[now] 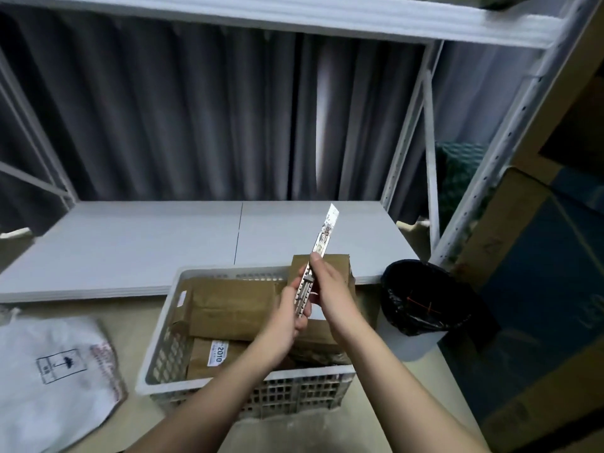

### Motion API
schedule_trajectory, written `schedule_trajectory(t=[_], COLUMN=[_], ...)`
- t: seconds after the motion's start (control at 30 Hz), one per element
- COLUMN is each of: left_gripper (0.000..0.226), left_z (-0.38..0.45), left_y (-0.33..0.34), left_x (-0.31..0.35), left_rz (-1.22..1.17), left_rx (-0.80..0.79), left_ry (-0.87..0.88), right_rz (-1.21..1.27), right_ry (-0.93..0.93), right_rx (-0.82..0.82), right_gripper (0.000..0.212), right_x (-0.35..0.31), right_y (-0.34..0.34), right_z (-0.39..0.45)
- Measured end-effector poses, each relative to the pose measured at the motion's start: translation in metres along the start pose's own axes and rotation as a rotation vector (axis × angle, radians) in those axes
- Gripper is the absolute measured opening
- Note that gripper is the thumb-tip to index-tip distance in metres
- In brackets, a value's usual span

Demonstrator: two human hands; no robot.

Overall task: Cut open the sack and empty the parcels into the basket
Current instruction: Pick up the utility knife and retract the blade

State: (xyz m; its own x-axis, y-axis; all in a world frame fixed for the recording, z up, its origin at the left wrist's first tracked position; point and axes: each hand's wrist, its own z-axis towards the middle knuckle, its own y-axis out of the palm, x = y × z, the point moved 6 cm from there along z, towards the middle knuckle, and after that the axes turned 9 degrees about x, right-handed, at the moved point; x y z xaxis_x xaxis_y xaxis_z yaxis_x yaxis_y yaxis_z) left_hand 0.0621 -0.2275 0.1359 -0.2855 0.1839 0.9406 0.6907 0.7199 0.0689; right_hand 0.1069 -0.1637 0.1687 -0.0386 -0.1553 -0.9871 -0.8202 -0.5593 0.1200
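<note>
A metal utility knife (pixel 322 245) points up and away with its long blade extended, above the white plastic basket (pixel 165 341). My left hand (pixel 289 317) grips the lower part of the handle. My right hand (pixel 330 286) holds the handle higher up, its thumb on the slider. Several brown paper parcels (pixel 235 304) lie in the basket, one with a white label. The white sack (pixel 52 377) lies flat on the floor to the left of the basket.
A low white shelf board (pixel 163 243) runs behind the basket, with grey curtains behind it. A bin lined with a black bag (pixel 421 299) stands right of the basket. Large cardboard boxes (pixel 539 289) fill the right side by a white rack post.
</note>
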Motion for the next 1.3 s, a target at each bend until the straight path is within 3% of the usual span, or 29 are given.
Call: schedule_trajectory(t=[0.23,0.43,0.7,0.9,1.0,1.17,1.3], left_gripper=[0.043,0.044,0.046,0.037,0.038,0.036,0.044], left_z=[0.012,0.013,0.008,0.001,-0.001,0.000,0.006], left_y=[-0.011,-0.009,-0.014,-0.017,-0.018,-0.019,-0.017], left_x=[0.007,0.004,-0.007,0.005,0.008,0.005,0.000], left_rz=[-0.085,-0.123,-0.037,0.074,0.124,0.073,0.018], left_rx=[0.042,-0.014,0.047,0.144,0.171,0.193,0.185], left_ry=[0.159,0.060,0.067,0.284,0.339,0.275,0.140], right_rz=[-0.035,0.085,0.140,-0.092,-0.114,0.007,0.067], right_ry=[-0.061,0.011,0.098,-0.109,-0.116,-0.048,-0.042], right_rx=[0.028,-0.025,-0.105,0.104,0.129,-0.022,-0.127], right_gripper=[0.033,0.019,0.010,0.025,0.026,0.009,0.013], right_x=[-0.020,-0.016,-0.002,0.006,0.009,0.014,0.016], right_y=[0.014,0.022,0.021,0.012,0.009,0.022,0.030], right_z=[0.007,0.004,0.007,0.016,0.019,0.015,0.015])
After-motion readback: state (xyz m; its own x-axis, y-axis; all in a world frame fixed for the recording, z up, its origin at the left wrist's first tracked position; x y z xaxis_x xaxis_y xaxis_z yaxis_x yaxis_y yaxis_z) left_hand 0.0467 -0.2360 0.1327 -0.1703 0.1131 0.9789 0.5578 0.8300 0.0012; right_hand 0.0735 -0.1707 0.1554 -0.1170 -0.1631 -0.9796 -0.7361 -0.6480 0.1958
